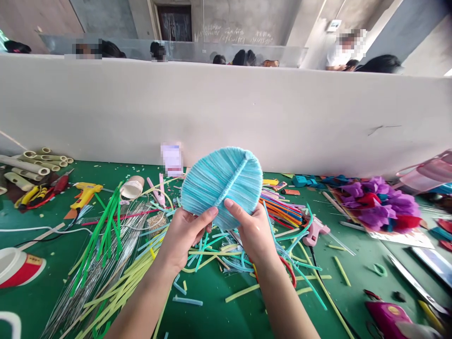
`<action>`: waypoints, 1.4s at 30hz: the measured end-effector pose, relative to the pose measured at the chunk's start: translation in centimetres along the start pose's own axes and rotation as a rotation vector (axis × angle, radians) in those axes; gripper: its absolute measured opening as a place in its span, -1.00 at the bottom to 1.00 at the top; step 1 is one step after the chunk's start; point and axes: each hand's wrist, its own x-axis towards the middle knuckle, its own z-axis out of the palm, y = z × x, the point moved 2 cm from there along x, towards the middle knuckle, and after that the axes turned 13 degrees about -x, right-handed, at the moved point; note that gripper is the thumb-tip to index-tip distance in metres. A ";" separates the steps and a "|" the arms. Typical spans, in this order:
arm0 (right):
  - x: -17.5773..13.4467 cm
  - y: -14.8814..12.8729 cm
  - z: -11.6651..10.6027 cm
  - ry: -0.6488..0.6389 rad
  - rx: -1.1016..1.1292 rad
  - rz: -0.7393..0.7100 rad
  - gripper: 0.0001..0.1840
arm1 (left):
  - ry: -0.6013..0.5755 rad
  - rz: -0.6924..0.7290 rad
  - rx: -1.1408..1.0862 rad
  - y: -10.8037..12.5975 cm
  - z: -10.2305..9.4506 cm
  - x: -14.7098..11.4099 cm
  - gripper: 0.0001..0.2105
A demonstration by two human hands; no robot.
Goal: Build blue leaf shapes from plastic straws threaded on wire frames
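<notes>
Between my two hands is a light-blue leaf made of pipe cleaners, with a raised midrib running diagonally across it. My left hand pinches its lower left edge, thumb on the front face. My right hand grips the lower right edge, its thumb also on the front beside the midrib. The fingers behind the leaf are mostly hidden. Under and around my hands lie loose blue and yellow-green pipe cleaners. To the right of the leaf is a bundle of orange, red and purple pipe cleaners.
On the green table, a yellow glue gun, wire bundle and bamboo pieces lie left. A pink glue gun, purple flowers and scissors lie right. A white partition stands behind; people are beyond it.
</notes>
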 end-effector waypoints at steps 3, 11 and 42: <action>0.0 -0.4 0.1 0.024 0.016 0.015 -0.69 | 0.004 -0.008 -0.006 0.0 0.1 0.0 -0.70; 0.0 -0.4 0.1 0.001 0.042 0.016 -0.69 | 0.007 -0.006 -0.019 0.1 0.1 -0.1 -0.71; 1.2 -0.2 -1.1 0.165 -0.087 -0.185 -0.70 | 0.108 0.012 -0.189 0.6 0.0 0.6 -0.66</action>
